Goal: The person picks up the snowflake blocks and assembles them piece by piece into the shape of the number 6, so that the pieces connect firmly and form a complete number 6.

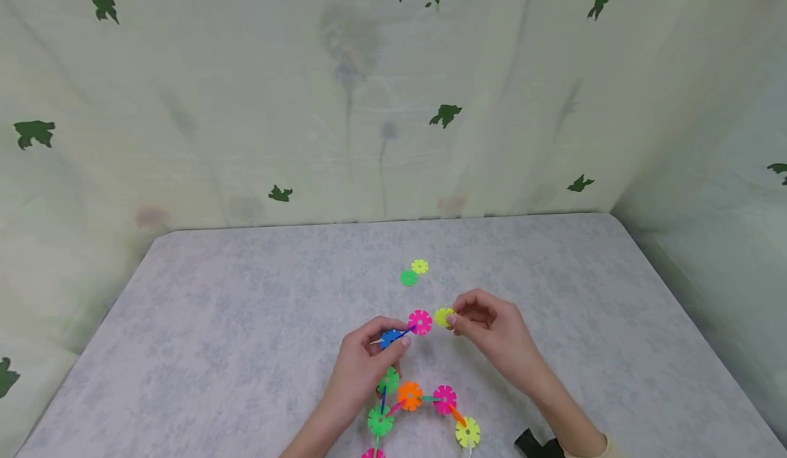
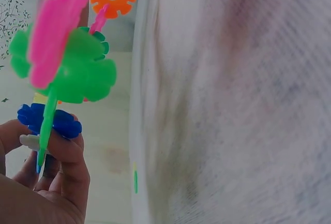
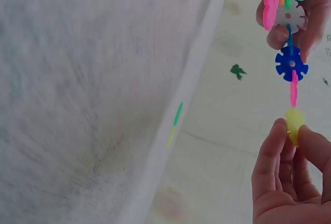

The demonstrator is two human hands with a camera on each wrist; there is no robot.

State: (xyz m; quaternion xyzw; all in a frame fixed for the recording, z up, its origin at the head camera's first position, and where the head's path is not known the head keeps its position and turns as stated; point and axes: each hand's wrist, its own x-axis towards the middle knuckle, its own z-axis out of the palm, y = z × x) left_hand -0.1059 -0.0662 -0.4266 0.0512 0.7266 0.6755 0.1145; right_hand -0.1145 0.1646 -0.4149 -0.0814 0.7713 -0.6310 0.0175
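Observation:
My left hand [image 1: 363, 359] grips a chain of interlocking notched plastic discs by its blue disc [image 1: 390, 338] and a white disc [image 3: 289, 17]. A pink disc [image 1: 421, 322] sticks out at the chain's far end, joined through a dark blue disc [image 3: 291, 63]. Thumb and fingertips of my right hand [image 1: 494, 331] pinch a yellow disc [image 1: 443, 317], its edge right beside that pink one. Below the left hand, the chain runs on through green discs [image 1: 380, 420], an orange disc [image 1: 410, 396], another pink disc [image 1: 445, 400] and a second yellow disc [image 1: 468, 433].
Farther back on the grey table [image 1: 246, 294] lie a loose green disc [image 1: 408, 277] and a loose yellow disc [image 1: 420, 266], side by side. A black object [image 1: 537, 444] shows at the bottom edge near the right forearm. Behind the table hangs a pale leaf-print curtain [image 1: 277, 102].

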